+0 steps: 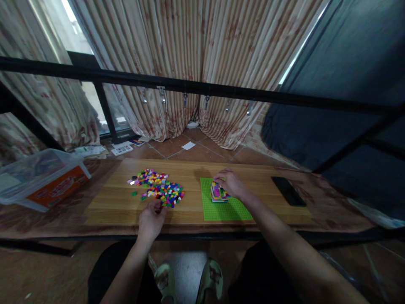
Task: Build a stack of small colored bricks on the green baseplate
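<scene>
A heap of small coloured bricks (160,189) lies on the wooden board (190,173). My left hand (152,218) rests at the near edge of the heap, fingers curled in a pinch over the bricks. To the right lies a green baseplate (224,209) with a low multicoloured stack of bricks (217,193) built on its far left part. My right hand (230,181) lies over that stack, its fingers bent down on the top.
A black phone (287,191) lies flat at the board's right end. A clear plastic box (41,177) with an orange label sits at the left. Striped curtains, papers on the tiled floor and a black rail lie beyond. My feet in slippers show below.
</scene>
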The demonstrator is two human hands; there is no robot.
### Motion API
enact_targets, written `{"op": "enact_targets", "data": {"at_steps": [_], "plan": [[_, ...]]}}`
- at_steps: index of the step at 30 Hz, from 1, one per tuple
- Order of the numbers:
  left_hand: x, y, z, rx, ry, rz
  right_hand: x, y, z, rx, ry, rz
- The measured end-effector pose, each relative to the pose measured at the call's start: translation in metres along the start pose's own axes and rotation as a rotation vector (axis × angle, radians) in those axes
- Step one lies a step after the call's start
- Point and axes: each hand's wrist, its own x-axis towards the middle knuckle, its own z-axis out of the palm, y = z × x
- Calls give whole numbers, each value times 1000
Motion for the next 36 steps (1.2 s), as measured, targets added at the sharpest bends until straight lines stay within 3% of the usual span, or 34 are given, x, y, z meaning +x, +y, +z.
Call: {"op": "enact_targets", "data": {"at_steps": [11, 29, 36], "plan": [[1, -4, 3, -16, 6, 10, 0, -2, -5, -81, -47, -47], [-1, 2, 1, -41, 8, 4, 1, 2, -13, -55, -81, 3], [-1, 5, -1, -27, 4, -20, 4, 6, -16, -34, -155, 53]]}}
